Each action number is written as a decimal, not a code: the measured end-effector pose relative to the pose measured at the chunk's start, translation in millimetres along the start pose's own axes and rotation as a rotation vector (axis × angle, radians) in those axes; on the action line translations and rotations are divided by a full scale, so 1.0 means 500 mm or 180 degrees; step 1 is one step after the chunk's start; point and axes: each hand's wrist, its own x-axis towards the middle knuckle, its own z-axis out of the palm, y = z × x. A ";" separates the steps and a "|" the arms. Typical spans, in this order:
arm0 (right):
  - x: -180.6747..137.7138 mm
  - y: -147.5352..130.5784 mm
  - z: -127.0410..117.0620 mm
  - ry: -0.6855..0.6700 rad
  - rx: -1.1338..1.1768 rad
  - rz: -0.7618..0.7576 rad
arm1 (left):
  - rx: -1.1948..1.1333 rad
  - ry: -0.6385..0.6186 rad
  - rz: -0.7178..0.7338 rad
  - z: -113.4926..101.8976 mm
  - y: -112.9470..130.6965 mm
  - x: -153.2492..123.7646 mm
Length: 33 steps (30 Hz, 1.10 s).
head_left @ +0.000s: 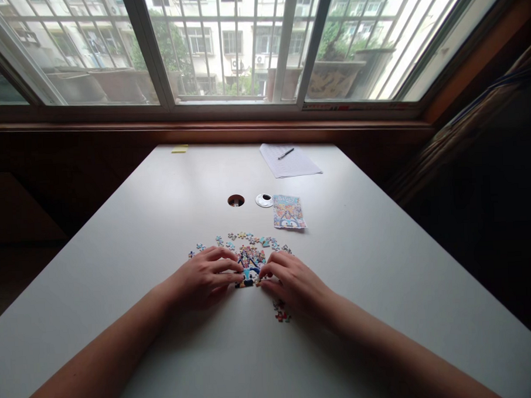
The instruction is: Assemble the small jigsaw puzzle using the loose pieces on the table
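Observation:
A small joined patch of colourful jigsaw pieces (249, 264) lies on the white table (161, 227) between my two hands. My left hand (205, 275) rests palm down to its left, fingers stretched toward the patch and touching its edge. My right hand (291, 280) lies to its right, fingertips pressed on the patch's lower right edge. Several loose pieces (245, 240) are scattered just beyond the patch. A few more pieces (281, 314) lie beside my right wrist.
A colourful picture card (288, 211) lies beyond the pieces. A round cable hole (235, 200) and its white cap (264, 200) are behind it. Paper sheets (290, 161) with a pen (285, 153) and a yellow note (179, 149) sit near the window edge.

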 end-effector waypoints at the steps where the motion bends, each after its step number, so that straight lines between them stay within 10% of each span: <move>1: 0.001 -0.001 0.000 0.0007 -0.0023 0.0001 | 0.0005 0.0003 0.0009 -0.001 0.001 0.001; 33: -0.005 -0.042 -0.016 -0.0065 -0.1206 -0.0663 | 0.0522 -0.0248 -0.0036 0.014 0.038 0.020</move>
